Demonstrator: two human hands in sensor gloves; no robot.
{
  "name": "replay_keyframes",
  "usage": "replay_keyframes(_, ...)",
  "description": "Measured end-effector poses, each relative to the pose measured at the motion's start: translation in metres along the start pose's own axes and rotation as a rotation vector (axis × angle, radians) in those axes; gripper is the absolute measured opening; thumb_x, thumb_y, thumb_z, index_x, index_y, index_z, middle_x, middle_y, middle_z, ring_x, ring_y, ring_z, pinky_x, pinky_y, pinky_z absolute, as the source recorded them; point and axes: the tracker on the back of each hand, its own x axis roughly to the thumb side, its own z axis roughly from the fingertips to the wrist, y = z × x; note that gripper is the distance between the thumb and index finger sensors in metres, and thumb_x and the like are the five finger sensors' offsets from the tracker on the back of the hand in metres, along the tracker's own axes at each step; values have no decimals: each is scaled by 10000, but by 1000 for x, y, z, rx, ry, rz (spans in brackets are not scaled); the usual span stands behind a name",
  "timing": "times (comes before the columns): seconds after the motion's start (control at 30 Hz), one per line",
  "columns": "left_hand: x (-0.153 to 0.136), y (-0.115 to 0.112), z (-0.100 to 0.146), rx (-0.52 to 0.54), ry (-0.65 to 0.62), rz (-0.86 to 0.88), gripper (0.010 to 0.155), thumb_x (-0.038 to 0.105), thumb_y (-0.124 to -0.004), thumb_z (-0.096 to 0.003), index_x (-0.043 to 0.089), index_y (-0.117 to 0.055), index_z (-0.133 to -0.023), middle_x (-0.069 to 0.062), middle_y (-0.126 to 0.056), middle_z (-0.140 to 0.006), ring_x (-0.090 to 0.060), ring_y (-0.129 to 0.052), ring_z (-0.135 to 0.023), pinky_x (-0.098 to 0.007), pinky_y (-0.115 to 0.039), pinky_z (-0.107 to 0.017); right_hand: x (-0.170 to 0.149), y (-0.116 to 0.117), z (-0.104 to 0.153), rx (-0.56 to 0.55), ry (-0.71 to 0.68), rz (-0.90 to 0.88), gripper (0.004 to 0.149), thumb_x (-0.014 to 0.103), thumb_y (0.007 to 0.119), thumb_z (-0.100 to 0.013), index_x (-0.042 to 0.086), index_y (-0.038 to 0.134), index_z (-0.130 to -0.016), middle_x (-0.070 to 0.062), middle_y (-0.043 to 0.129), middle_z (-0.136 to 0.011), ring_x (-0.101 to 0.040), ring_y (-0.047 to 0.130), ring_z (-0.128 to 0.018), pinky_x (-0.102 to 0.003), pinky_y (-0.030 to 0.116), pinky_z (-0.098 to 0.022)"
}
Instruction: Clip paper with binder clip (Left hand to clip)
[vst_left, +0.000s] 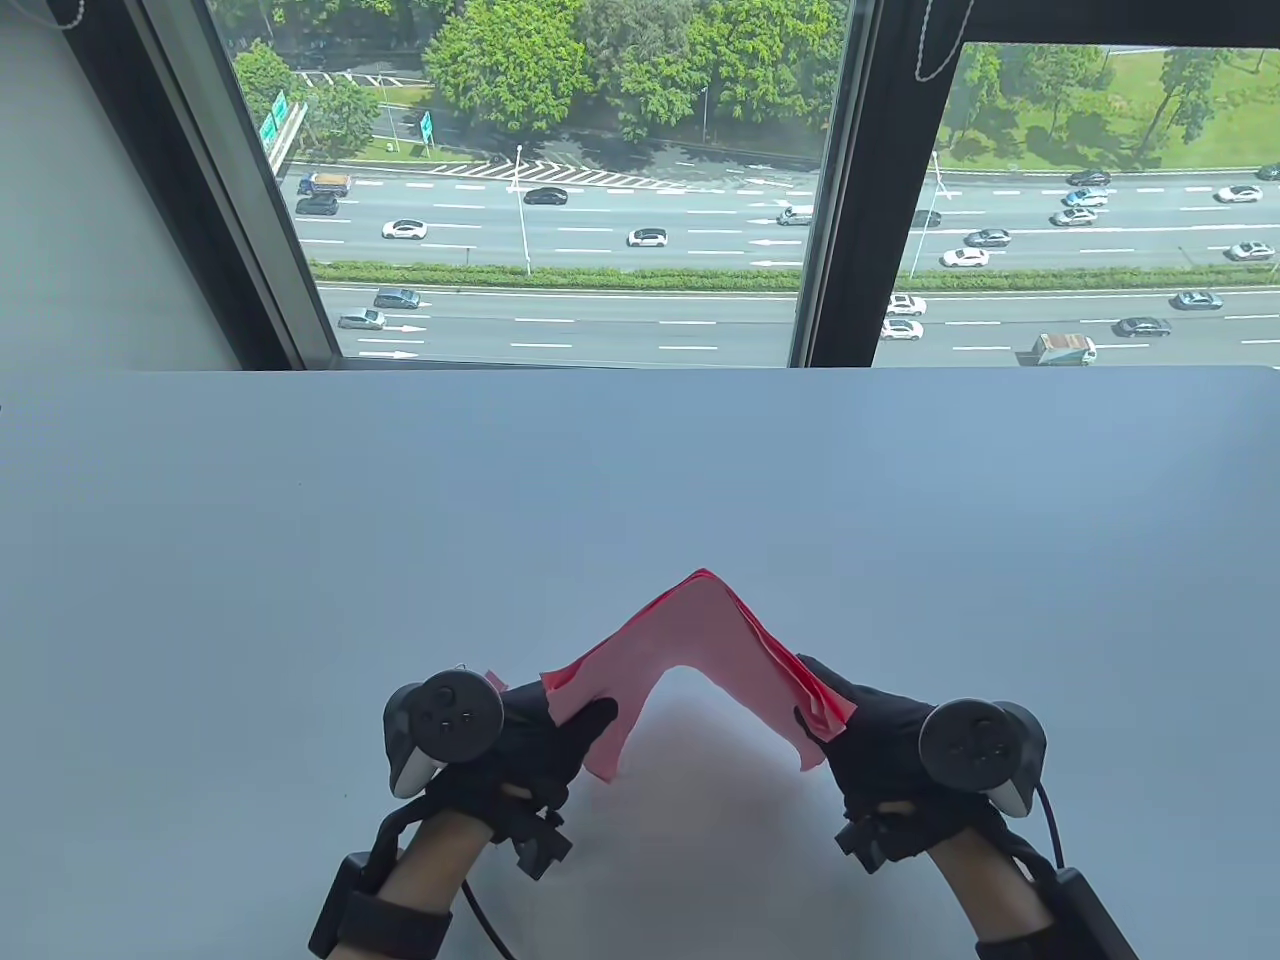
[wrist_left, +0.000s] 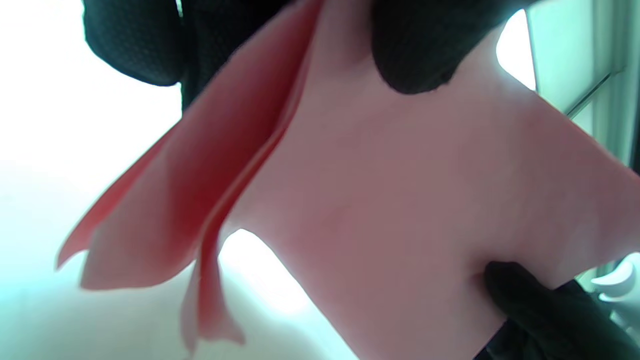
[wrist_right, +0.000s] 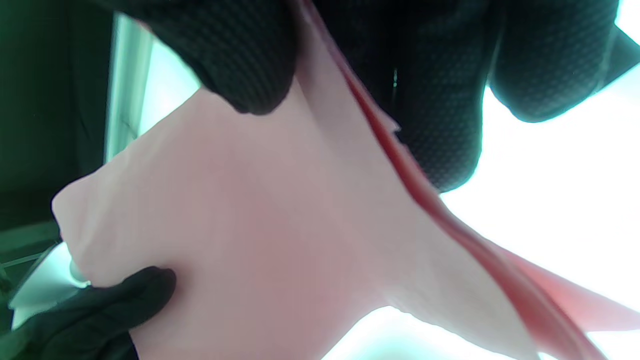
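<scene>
A small stack of pink paper sheets is held above the table, bent up into a peak between both hands. My left hand grips its left end, thumb on top; in the left wrist view the paper fills the frame under my thumb. My right hand grips the right end; in the right wrist view the paper is pinched between thumb and fingers. The sheet edges fan apart at both ends. No binder clip shows in any view.
The white table stretches back to a window over a road. A black window post stands at the back right. Cables run from both wrists at the bottom edge.
</scene>
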Motion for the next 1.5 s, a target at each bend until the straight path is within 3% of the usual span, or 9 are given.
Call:
replay_keyframes(0.03, -5, -2, 0, -53, 3, -23, 556, 432, -739, -502, 279, -738, -1036, -62, -909, -960, -365, -953, -790, -591, -726, -592, -5, 5, 0, 90, 50, 27, 528, 333, 824, -453, 85, 794, -917, -120, 990, -752, -391, 1015, -592, -587, 782, -463)
replay_keyframes(0.1, -9, 0, -1, -19, 2, 59, 547, 420, -744, -500, 271, -762, -1026, -73, -911, -959, -367, -957, -784, -590, -733, -585, -8, 3, -1, 44, 24, -26, 518, 321, 827, -450, 75, 809, -906, -125, 998, -740, -385, 1024, -579, -582, 790, -453)
replay_keyframes(0.23, -10, 16, 1, -68, 1, 205, 531, 413, -740, -505, 262, -790, -1011, -70, -926, -946, -368, -960, -779, -588, -733, -587, -15, -18, -2, -2, 48, -196, 492, 290, 822, -451, 145, 814, -921, -128, 1018, -707, -376, 1035, -550, -570, 795, -452)
replay_keyframes(0.5, -17, 23, 0, -272, 9, 467, 495, 381, -760, -501, 258, -844, -973, -55, -989, -860, -337, -1013, -695, -561, -768, -559, -36, -28, -5, 183, 121, -550, 449, 261, 827, -450, 173, 870, -889, -109, 1043, -614, -346, 1044, -464, -567, 791, -449)
replay_keyframes(0.73, -24, 12, -1, -365, 26, 589, 517, 399, -754, -506, 253, -806, -999, -65, -988, -855, -325, -1027, -674, -549, -783, -545, -42, -20, -4, 272, 160, -639, 459, 257, 812, -451, 97, 864, -878, -88, 1039, -597, -338, 1042, -464, -564, 790, -455)
replay_keyframes(1.0, -24, 5, -2, -484, 44, 635, 525, 406, -736, -512, 197, -812, -988, -65, -1024, -781, -307, -1060, -591, -530, -810, -506, -48, -19, -4, 261, 175, -663, 442, 281, 805, -452, 62, 881, -828, -62, 1041, -551, -321, 1046, -444, -553, 797, -449)
replay_keyframes(1.1, -23, 8, -3, -414, 30, 628, 520, 391, -737, -503, 164, -834, -961, -61, -1043, -731, -288, -1077, -540, -516, -831, -476, -49, -20, -3, 193, 208, -651, 443, 320, 828, -457, 92, 877, -833, -56, 1040, -564, -321, 1045, -455, -556, 795, -447)
replay_keyframes(1.3, -26, 15, -3, -309, 30, 645, 513, 379, -735, -496, 151, -855, -940, -54, -1049, -705, -275, -1083, -510, -508, -838, -461, -54, -26, 0, 122, 244, -577, 639, 442, 857, -450, 115, 734, -985, -81, 1003, -673, -358, 1013, -544, -573, 776, -464)
replay_keyframes(1.5, -27, 20, -1, -214, 25, 666, 512, 383, -734, -493, 164, -858, -938, -46, -1052, -698, -267, -1087, -499, -500, -844, -454, -55, -28, 2, 76, 282, -552, 774, 547, 841, -443, 128, 616, -1054, -117, 948, -777, -400, 975, -613, -591, 756, -478)
